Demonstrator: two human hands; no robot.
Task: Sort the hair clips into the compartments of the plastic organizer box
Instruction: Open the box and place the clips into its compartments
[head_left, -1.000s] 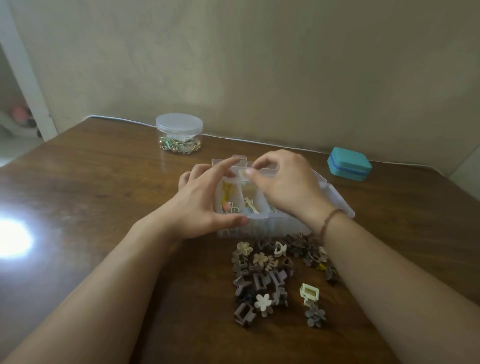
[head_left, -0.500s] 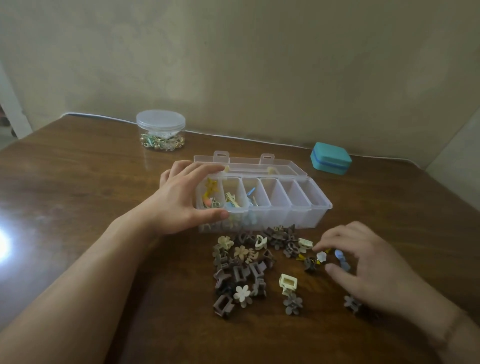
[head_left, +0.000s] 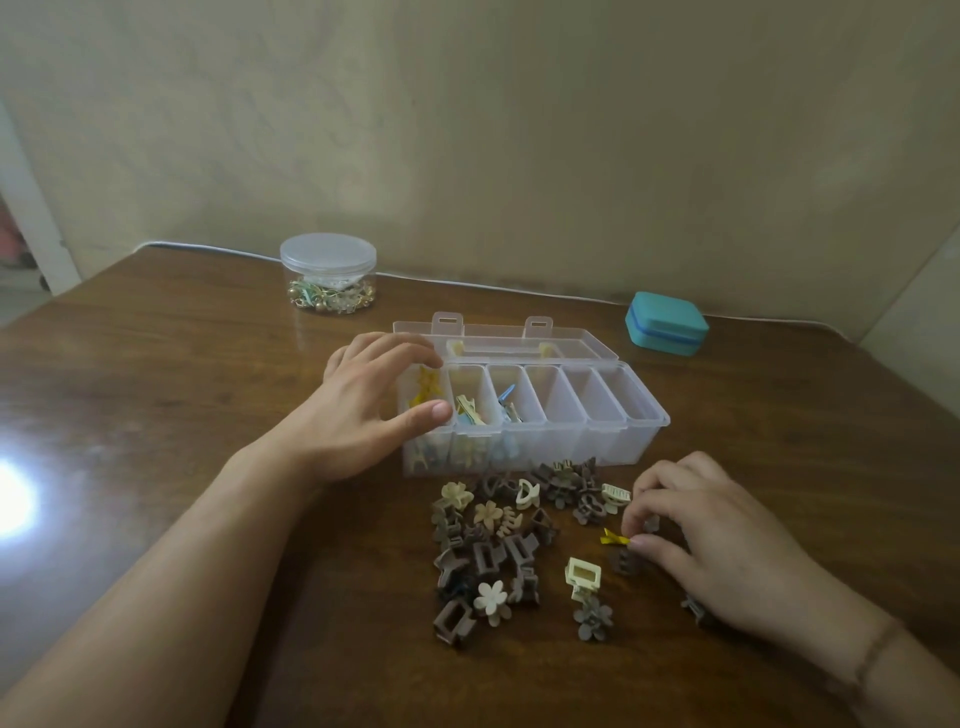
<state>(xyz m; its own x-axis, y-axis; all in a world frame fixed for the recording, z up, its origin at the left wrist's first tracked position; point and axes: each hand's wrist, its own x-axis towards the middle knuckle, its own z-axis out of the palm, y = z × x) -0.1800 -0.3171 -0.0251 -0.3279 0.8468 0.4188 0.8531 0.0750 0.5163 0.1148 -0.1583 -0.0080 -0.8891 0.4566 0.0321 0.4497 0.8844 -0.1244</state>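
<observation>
A clear plastic organizer box (head_left: 613, 421) stands open on the wooden table, its lid lying flat behind it. The three left compartments hold yellow and blue clips; the three right ones look bare. My left hand (head_left: 363, 410) grips the box's left end, thumb on the front wall and fingers on the back rim. In front of the box lies a pile of brown and cream claw clips (head_left: 493, 545). My right hand (head_left: 711, 540) is down at the pile's right side and pinches a small yellow clip (head_left: 613, 538) between thumb and forefinger.
A round clear jar (head_left: 328, 273) with a lid holds small trinkets at the back left. A teal case (head_left: 666, 322) sits at the back right by the wall. A cream square clip (head_left: 583, 576) and a grey flower clip (head_left: 593, 619) lie apart from the pile.
My right hand left the box, came down to the right of the pile and closed its fingers on the yellow clip. The left hand has stayed on the box's left end.
</observation>
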